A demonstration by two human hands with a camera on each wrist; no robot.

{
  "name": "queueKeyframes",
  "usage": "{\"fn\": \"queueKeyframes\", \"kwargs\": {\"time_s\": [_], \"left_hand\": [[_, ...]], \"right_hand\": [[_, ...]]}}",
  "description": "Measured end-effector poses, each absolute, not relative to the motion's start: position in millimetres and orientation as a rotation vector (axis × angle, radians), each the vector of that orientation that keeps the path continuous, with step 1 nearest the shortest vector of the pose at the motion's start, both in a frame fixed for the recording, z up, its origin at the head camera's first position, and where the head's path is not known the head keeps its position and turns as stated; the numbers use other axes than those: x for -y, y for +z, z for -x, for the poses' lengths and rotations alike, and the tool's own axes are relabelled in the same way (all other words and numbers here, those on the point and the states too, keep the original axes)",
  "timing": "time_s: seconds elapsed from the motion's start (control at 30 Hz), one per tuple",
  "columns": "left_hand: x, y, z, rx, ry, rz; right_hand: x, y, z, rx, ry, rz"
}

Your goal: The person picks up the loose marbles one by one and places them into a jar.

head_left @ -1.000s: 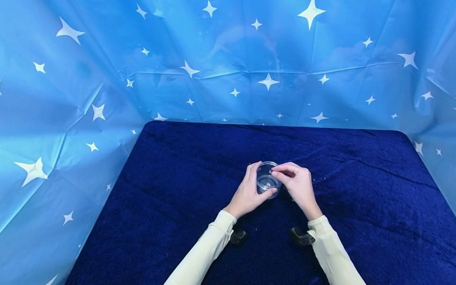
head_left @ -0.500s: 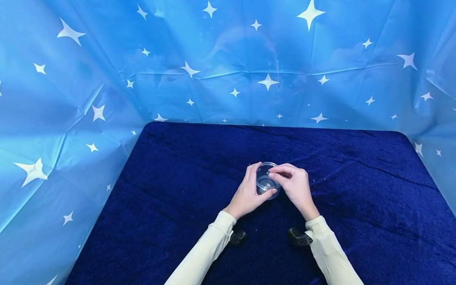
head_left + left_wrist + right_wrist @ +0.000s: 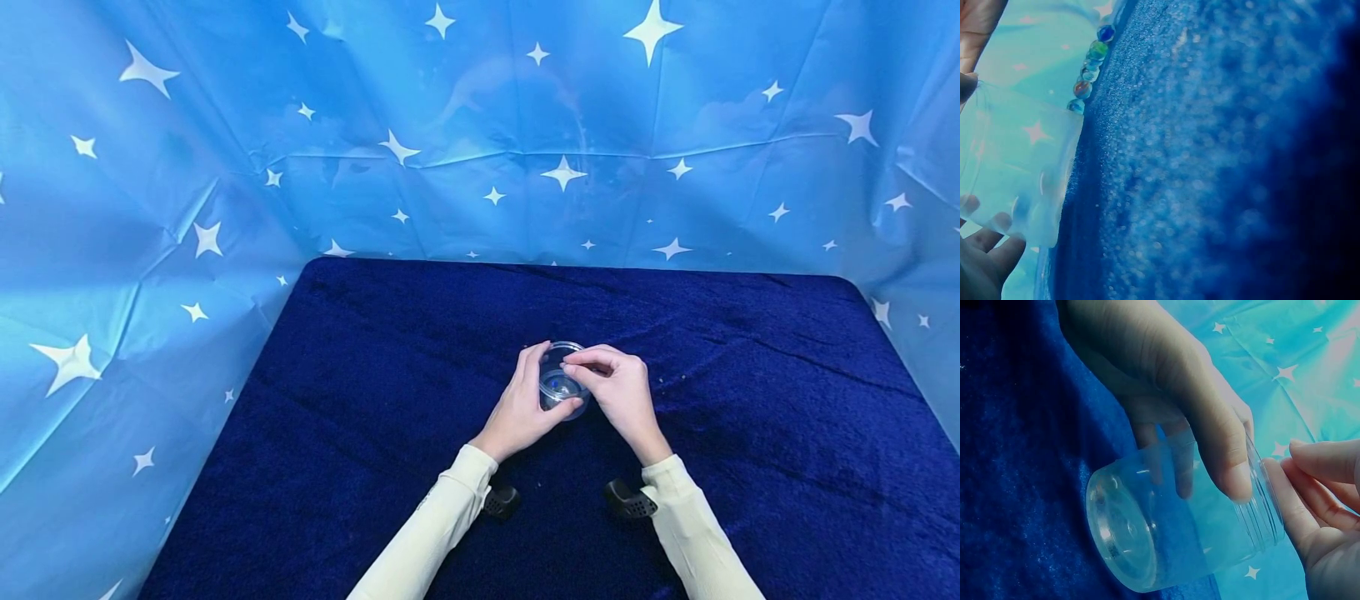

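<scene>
A clear plastic jar with a threaded rim is gripped by my left hand, thumb at the near side and fingers round the far left. In the right wrist view, the left thumb presses near the jar's threads. My right hand reaches over the jar's mouth, its thumb and index fingertips close together inside the rim. From the right wrist camera, nothing shows between those fingertips. A small blue spot shows low in the jar in the head view. Several small glass marbles, blue, green, orange and clear, appear beyond the jar in the left wrist view.
Dark blue plush cloth covers the table. A blue curtain with white stars stands behind it and at both sides. Small pale specks lie on the cloth right of the right hand. Black wrist mounts stick out below both sleeves.
My right hand has shifted slightly left over the jar's mouth. A blue spot has appeared low in the jar. The left hand keeps its grip on the jar.
</scene>
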State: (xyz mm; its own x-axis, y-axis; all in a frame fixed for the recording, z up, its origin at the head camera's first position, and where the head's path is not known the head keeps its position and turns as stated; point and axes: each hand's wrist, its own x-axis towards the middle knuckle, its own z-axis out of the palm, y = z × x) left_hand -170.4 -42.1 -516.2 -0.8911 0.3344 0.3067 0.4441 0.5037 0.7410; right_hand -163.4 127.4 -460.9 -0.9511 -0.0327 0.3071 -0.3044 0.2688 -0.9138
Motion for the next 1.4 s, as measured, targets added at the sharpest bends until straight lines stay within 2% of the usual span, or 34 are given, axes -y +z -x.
{"fn": "queueKeyframes", "kwargs": {"time_s": [1.4], "left_hand": [[41.7, -517.5, 170.5, 2.594, -1.339, 0.687]], "right_hand": [[-131.0, -458.7, 162.8, 2.331, 1.78, -0.288]]}}
